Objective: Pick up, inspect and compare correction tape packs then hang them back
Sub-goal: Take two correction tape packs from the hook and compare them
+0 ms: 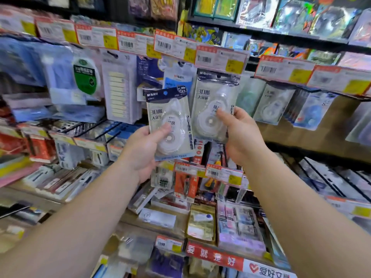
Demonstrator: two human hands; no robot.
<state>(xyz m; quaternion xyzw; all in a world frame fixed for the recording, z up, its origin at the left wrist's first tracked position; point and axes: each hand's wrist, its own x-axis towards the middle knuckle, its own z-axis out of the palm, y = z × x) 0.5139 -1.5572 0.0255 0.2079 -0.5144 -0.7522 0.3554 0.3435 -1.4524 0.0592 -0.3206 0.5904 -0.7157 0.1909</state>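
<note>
My left hand [143, 149] grips a correction tape pack [174, 109] with a dark header and a white tape dispenser inside; it is held free in front of the display, thumb on its front. My right hand [240, 135] grips a second, matching correction tape pack [208, 101] just to the right. That pack's dark top edge reaches up to the hook under a price tag [220, 59]; whether it hangs on the hook I cannot tell. The two packs are side by side, nearly touching.
More correction tape packs [275, 105] hang on hooks to the right. A green-labelled tape pack [85, 75] and a sticky-note pack [118, 91] hang at left. Price tags run along the rail above. Lower shelves hold pens, erasers and boxes [201, 223].
</note>
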